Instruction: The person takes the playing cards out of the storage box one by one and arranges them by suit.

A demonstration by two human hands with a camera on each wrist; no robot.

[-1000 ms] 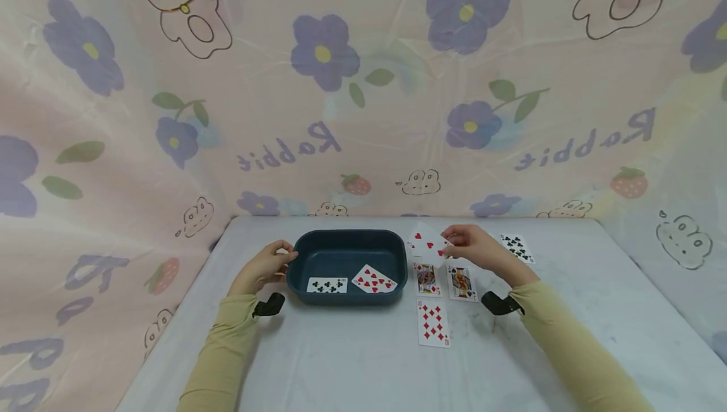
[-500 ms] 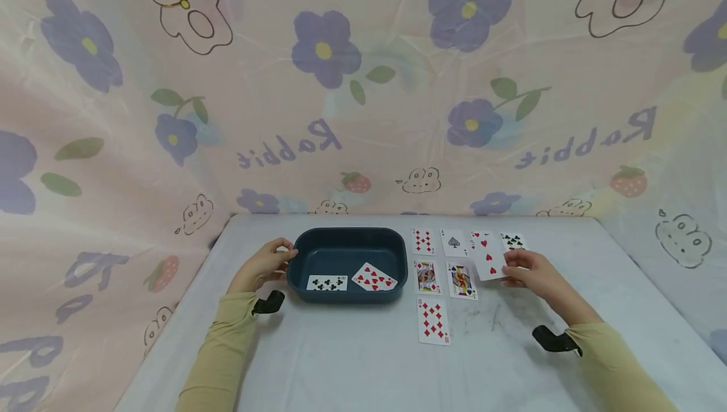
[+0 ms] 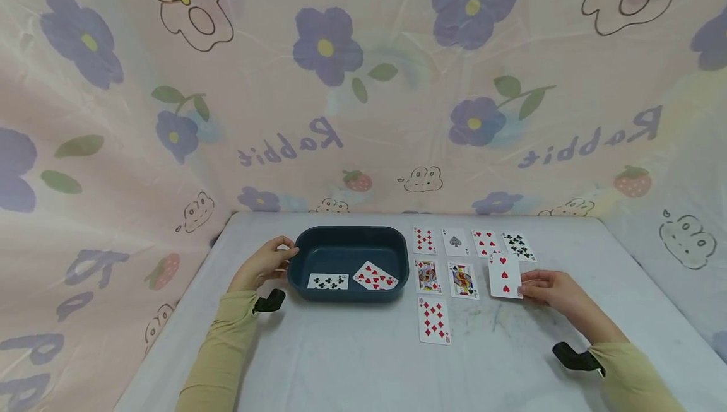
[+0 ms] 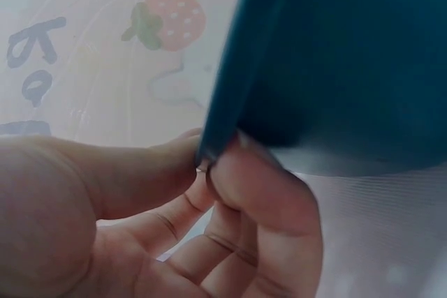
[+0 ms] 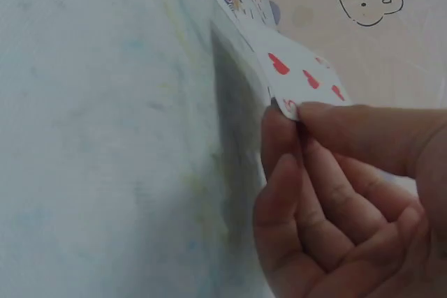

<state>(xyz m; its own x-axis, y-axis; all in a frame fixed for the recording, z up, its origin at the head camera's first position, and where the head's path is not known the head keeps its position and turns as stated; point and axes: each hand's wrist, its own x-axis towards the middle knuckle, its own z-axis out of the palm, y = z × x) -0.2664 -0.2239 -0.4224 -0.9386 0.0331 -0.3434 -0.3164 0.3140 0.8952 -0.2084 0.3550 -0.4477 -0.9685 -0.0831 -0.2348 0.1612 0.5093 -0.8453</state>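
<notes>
My left hand (image 3: 264, 265) pinches the left rim of a dark blue rectangular basin (image 3: 351, 233); the left wrist view shows thumb and index finger on either side of the basin wall (image 4: 241, 54). Inside the basin lie a clubs card (image 3: 327, 281) and a hearts card (image 3: 375, 276). Between thumb and fingertips, my right hand (image 3: 559, 292) holds the three of hearts (image 3: 504, 275) by its lower right corner. That card is raised over the table, casting a shadow in the right wrist view, and overlaps the lower edge of another hearts card (image 3: 484, 241) in the head view.
Face-up cards lie right of the basin: a diamonds card (image 3: 424, 240), the ace of spades (image 3: 456, 242) and a clubs card (image 3: 518, 246) at the back. Two face cards, one a court card (image 3: 464, 281), and the ten of diamonds (image 3: 434, 320) lie nearer. A printed curtain hangs behind.
My right hand has carried the three of hearts from the back row by the basin rightward, then nearer, past the court cards. The left hand keeps its hold on the basin rim.
</notes>
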